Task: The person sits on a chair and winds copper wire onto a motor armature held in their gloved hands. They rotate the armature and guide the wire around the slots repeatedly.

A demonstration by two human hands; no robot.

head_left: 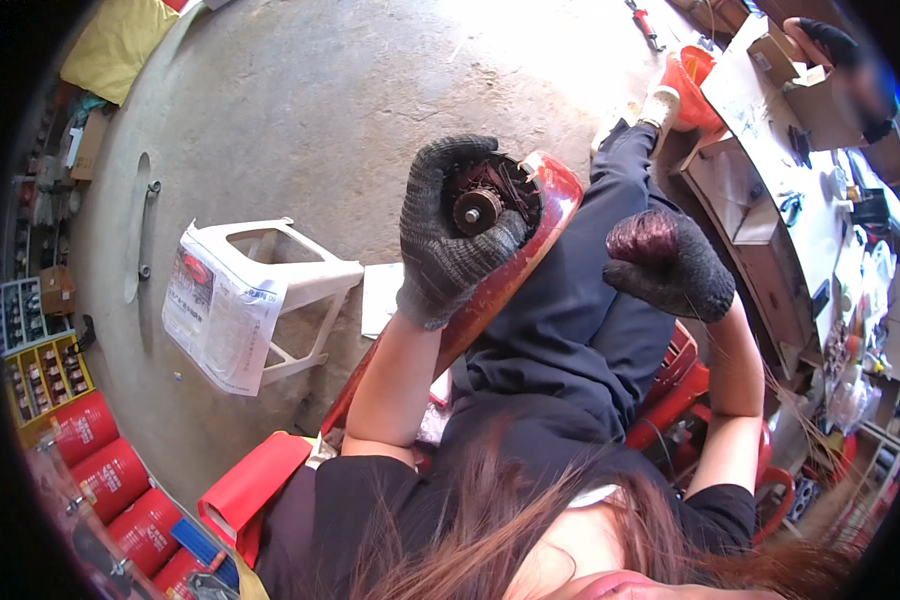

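Observation:
My left hand [430, 245], in a dark grey knit glove, curls round an open motor [475, 208]. A ridged round core with a pale shaft end shows in its middle, among reddish-brown copper wires. The motor lies against the upper end of a long, worn red metal body [560, 190], which slants across my lap. To the right, my gloved right hand [675, 275] is closed round a bundle of reddish-brown copper wire [642, 238]. That bundle is held apart from the motor, above my thigh. The far ends of its strands are hidden by the glove.
A white plastic stool [315, 275] with a printed sheet stands left. Red cylinders [105, 465] and parts trays [45, 385] line the left edge. At right, a cluttered workbench [785, 210] stands beside an orange-red bucket [698, 80]; another person [863, 95] is behind it.

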